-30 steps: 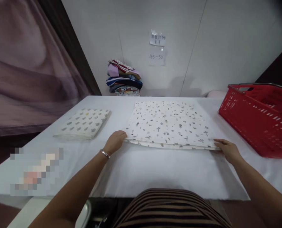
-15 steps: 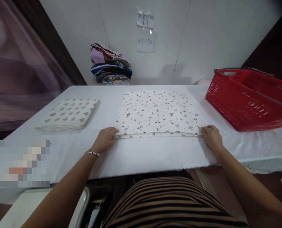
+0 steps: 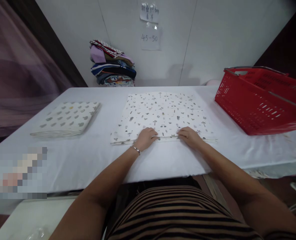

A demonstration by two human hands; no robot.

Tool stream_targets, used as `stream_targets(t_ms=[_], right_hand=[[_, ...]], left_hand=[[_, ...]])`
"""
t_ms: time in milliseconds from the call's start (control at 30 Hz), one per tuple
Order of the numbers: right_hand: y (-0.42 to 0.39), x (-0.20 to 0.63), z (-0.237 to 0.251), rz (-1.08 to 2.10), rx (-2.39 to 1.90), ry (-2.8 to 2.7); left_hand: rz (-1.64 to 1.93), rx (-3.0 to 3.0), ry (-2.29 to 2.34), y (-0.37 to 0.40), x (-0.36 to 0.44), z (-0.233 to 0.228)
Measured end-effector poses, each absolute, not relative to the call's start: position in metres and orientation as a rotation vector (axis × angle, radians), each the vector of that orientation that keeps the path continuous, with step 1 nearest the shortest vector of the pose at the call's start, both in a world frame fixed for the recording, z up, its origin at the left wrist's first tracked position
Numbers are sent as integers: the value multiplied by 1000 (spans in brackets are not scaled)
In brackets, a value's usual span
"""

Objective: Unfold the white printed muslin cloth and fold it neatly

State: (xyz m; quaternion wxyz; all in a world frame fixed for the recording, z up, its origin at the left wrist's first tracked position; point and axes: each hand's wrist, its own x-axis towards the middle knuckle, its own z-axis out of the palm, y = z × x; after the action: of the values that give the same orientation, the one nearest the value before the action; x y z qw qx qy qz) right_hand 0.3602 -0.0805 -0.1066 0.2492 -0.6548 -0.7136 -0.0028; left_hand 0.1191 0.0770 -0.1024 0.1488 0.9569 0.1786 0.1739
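A white cloth (image 3: 160, 115) printed with small palm trees and animals lies folded flat in the middle of the table, its layered edge toward me. My left hand (image 3: 147, 137), with a bracelet at its wrist, is closed on this near edge left of its centre. Further right on the same edge, my right hand (image 3: 189, 136) is closed on the fabric as well. A short stretch of edge shows between the two hands. The fingertips are partly hidden by the hands and cloth.
A folded cloth with grey-green spots (image 3: 65, 119) lies on the left of the white-covered table (image 3: 160, 163). A red basket (image 3: 260, 103) with metal handles stands at the right. Behind the far edge rises a pile of folded fabrics (image 3: 113, 63). Paper signs (image 3: 149, 37) hang on the wall.
Both my hands have left the near corners of the printed cloth and come inward along its near edge, close to its middle. The view has shifted slightly.
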Motion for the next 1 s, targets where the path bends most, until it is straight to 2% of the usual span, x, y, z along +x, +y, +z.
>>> stream_targets(t_ms=[233,433,700,1000], right_hand=[[-79,365,-107,135,-1804,-1808],[-79,361,-109,102,-1803,-1791],[-79,356,-110,31,-1802,-1756],[-81,353,-116,-68,-1710,-1776]], left_hand=[[458,2653,541,81,122,-93],[509,2747,546,77,121,-98],[527,3012,222,60,138,-93],[516,3153,166,63,151,-98]])
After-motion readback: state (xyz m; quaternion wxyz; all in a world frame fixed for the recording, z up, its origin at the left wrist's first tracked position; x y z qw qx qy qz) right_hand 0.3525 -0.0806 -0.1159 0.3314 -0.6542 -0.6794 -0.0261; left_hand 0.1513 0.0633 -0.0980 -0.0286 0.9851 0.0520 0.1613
